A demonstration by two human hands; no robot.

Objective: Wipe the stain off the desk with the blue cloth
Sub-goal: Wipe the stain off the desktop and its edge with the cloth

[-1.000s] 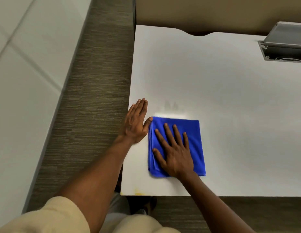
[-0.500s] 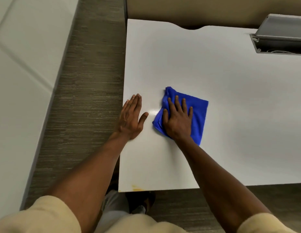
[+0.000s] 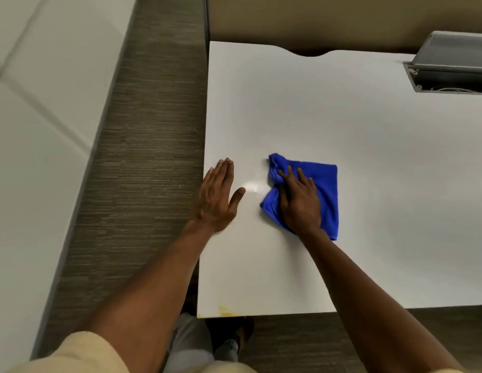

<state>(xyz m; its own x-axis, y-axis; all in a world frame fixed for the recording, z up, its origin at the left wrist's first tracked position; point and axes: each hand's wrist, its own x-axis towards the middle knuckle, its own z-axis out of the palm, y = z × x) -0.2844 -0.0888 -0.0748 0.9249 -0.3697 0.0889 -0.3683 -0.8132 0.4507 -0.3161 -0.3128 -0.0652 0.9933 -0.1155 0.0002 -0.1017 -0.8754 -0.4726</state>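
Observation:
The blue cloth (image 3: 324, 184) lies on the white desk (image 3: 342, 117) near its left end, bunched up at its far left corner. My right hand (image 3: 300, 201) presses flat on the cloth with straight, spread fingers. My left hand (image 3: 217, 196) rests flat on the desk at the left edge, a short gap away from the cloth. A shiny wet patch (image 3: 252, 187) shows on the desk between the two hands. A small yellow stain (image 3: 225, 311) sits at the desk's near left corner.
A grey cable box (image 3: 450, 63) with its lid raised is set into the desk at the far right. Grey-brown carpet (image 3: 142, 157) runs along the desk's left side, with a pale wall panel beyond. The desk's near edge is close to my body.
My right hand has pushed the cloth away from me and slightly right, and the cloth has gone from flat and square to rumpled. My left hand has stayed in place.

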